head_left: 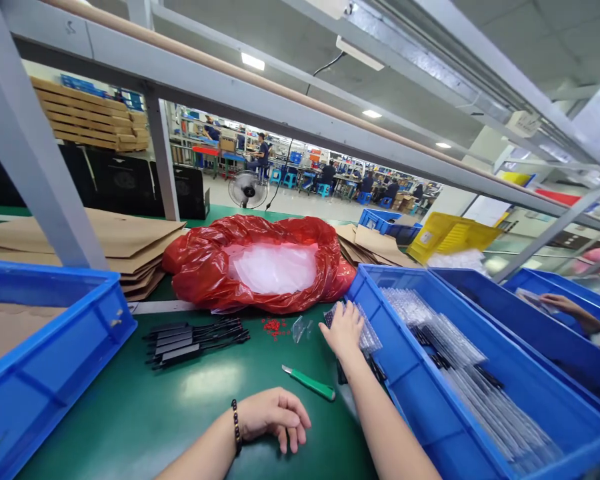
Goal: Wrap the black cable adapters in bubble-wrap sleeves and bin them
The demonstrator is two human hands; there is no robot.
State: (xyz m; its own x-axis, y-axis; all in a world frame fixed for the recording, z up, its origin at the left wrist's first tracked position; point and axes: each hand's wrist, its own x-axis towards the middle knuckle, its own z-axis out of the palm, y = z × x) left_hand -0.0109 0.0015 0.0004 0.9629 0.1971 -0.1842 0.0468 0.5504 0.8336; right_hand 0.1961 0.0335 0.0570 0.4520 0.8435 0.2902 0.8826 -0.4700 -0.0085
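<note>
My left hand rests on the green tabletop, fingers loosely curled down, holding nothing; a dark bead bracelet is on its wrist. My right hand lies flat with spread fingers on a stack of clear bubble-wrap pouches beside the wall of a blue bin. A green-handled knife lies between my hands. A pile of flat black parts with cables sits to the left. Small red bits and a clear bag lie near the red bag.
A red plastic bag holding clear bags lies at the back. The blue bin holds several wrapped parts. Another blue bin stands left, with flat cardboard behind. Another person's hand reaches into a far-right bin. A metal frame post rises at left.
</note>
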